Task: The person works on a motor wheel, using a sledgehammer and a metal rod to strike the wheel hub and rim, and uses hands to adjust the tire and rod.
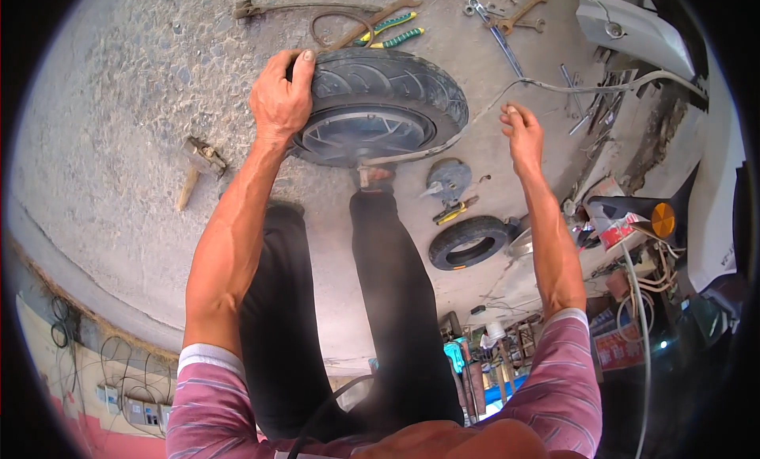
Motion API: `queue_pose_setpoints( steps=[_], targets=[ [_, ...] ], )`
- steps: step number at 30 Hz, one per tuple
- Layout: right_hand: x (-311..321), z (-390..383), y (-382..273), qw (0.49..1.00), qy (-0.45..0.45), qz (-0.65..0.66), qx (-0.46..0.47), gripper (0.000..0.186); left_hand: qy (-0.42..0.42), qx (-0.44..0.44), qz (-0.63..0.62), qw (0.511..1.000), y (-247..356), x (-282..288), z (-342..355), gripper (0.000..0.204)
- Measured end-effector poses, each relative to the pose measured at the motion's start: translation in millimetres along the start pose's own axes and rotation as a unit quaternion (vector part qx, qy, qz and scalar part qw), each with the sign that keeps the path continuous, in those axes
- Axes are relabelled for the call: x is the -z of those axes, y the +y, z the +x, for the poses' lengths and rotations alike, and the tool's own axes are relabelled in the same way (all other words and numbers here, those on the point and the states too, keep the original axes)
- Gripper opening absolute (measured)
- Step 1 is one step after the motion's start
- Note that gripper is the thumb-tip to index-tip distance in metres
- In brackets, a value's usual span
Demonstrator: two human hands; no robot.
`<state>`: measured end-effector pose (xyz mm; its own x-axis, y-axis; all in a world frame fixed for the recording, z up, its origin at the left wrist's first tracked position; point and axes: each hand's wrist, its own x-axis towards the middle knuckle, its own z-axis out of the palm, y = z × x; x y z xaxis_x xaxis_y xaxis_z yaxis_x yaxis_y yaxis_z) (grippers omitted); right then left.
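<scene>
A wheel with a thick black tyre and a dark spoked hub [372, 134] stands tilted on the ground in front of my feet. My left hand [283, 101] is closed over the tyre's left edge, the thumb lying along the tread. From the hub a grey cable or thin hose [443, 146] runs up to the right. My right hand [523, 136] hovers just right of this line, fingers loosely bent and a little apart, with nothing visible in them. A round metal cover [450, 179] lies right of my foot, near yellow-handled pliers [456, 212].
Beyond the wheel lie green-and-yellow handled pliers [398, 38], a rusty wrench [380, 17] and a long chrome wrench [499, 41]. A hammer [192, 170] rests at the left. On the right are a loose tyre [469, 243], scattered rods [582, 102] and a white vehicle panel [640, 35].
</scene>
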<state>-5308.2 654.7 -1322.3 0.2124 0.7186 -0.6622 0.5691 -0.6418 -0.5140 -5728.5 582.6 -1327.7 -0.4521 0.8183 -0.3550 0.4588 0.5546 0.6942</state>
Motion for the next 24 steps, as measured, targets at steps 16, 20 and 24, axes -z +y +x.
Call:
queue_pose_setpoints(
  steps=[16,20,24],
  targets=[
    [-33.3,154.2,89.2,0.879,0.080,-0.453,0.127,0.038,0.030,-0.018,-0.010,0.999,-4.5,-8.4,-0.2,0.039],
    [-11.0,119.4,108.3,0.905,0.028,-0.396,0.155,0.037,0.034,-0.012,-0.035,0.999,-0.4,-16.5,0.7,0.040],
    [4.0,3.9,93.7,0.990,-0.089,-0.113,-0.002,0.028,0.006,0.002,-0.018,1.000,0.1,-3.9,0.0,0.047]
  ],
)
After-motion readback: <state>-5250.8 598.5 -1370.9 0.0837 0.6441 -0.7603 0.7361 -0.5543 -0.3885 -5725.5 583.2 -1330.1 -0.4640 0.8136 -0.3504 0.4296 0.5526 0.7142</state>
